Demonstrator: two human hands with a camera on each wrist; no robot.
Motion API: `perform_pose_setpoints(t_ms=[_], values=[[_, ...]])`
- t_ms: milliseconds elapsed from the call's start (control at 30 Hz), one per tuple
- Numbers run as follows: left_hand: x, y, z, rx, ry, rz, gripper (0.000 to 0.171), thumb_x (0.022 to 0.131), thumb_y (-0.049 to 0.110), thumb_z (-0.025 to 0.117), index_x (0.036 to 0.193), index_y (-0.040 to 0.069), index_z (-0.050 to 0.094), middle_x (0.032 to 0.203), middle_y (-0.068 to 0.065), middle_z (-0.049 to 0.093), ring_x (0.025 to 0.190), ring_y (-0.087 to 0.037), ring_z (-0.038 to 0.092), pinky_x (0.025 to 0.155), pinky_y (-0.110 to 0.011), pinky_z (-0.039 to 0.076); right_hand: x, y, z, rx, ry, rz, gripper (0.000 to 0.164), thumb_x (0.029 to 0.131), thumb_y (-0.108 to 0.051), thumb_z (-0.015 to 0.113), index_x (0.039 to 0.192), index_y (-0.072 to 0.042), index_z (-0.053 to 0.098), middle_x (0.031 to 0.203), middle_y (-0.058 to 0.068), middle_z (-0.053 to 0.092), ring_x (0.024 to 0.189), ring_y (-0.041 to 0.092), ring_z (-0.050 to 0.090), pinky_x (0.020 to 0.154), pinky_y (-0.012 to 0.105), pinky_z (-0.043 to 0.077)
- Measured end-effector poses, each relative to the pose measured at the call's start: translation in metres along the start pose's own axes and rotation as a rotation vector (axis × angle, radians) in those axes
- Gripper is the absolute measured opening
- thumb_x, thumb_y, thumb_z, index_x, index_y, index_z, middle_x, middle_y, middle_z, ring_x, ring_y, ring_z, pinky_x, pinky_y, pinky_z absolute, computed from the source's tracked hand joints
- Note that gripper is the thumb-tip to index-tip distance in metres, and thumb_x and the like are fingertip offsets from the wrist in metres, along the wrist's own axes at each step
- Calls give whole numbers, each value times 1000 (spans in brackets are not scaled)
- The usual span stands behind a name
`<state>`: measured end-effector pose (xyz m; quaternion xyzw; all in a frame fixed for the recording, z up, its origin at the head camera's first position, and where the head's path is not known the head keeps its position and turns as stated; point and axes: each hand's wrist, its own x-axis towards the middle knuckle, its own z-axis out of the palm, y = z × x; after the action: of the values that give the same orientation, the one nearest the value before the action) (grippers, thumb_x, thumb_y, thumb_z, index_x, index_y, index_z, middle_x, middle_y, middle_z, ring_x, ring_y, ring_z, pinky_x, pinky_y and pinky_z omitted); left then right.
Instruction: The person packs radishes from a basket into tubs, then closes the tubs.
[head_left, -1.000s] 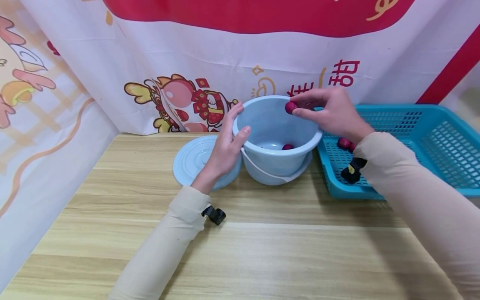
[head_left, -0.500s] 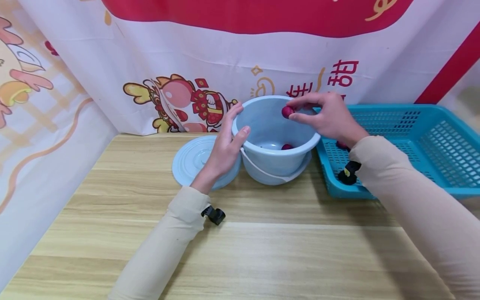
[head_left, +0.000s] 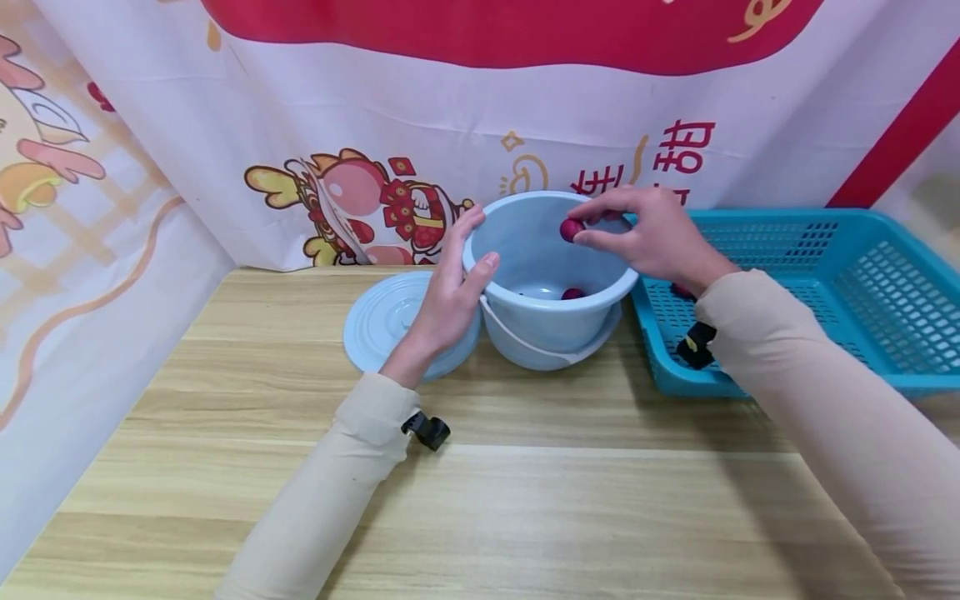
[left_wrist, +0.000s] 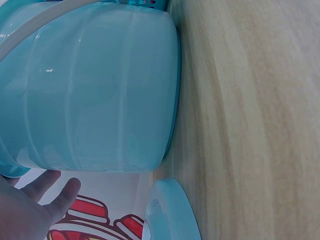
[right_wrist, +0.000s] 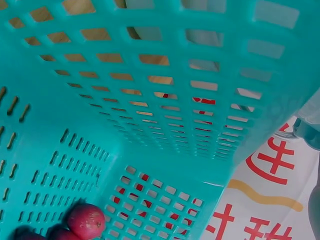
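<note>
A light blue bucket [head_left: 551, 329] with a white handle stands on the table. My left hand [head_left: 445, 296] rests against its left side, thumb at the rim and fingers spread along the outer wall, as the left wrist view shows. My right hand [head_left: 651, 235] reaches over the bucket's right rim and pinches a small dark-red, plum-like fruit [head_left: 572, 229] between thumb and fingertips, above the opening. Another such fruit [head_left: 573, 294] lies on the bucket's floor. In the right wrist view a few more red fruits [right_wrist: 86, 221] sit in the teal basket [head_left: 750, 385].
A round blue lid [head_left: 375, 325] lies on the wooden table [head_left: 570, 517] left of the bucket, partly behind my left hand. The basket stands close at the bucket's right, under my right forearm. A printed cloth [head_left: 480, 117] hangs behind them.
My right hand has moved slightly left and down, bringing the pinched fruit a little deeper over the bucket's opening. The left hand and bucket have stayed in place.
</note>
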<state>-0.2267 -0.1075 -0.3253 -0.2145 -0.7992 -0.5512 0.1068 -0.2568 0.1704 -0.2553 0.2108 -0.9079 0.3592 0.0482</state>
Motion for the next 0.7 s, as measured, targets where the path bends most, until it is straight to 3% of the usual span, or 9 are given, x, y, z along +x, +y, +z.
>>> perform_pose_setpoints(t_ms=[167,700], values=[[0,0,0,-5,0,2,70,105,44,48,167,18,27,178,4,19,164,-16,20,132,-56,27,0,-1,0,-14,-7,-4,43,93,-23,82,136,-21,74,137,9,72,131,30,58,98,54,61],[0,1,1,-3,5,0,71,105,44,48,167,17,27,178,3,19,164,-16,20,131,-57,27,0,-1,0,-39,-19,-8,45,92,-21,83,136,-19,73,137,10,71,130,31,58,99,58,60]])
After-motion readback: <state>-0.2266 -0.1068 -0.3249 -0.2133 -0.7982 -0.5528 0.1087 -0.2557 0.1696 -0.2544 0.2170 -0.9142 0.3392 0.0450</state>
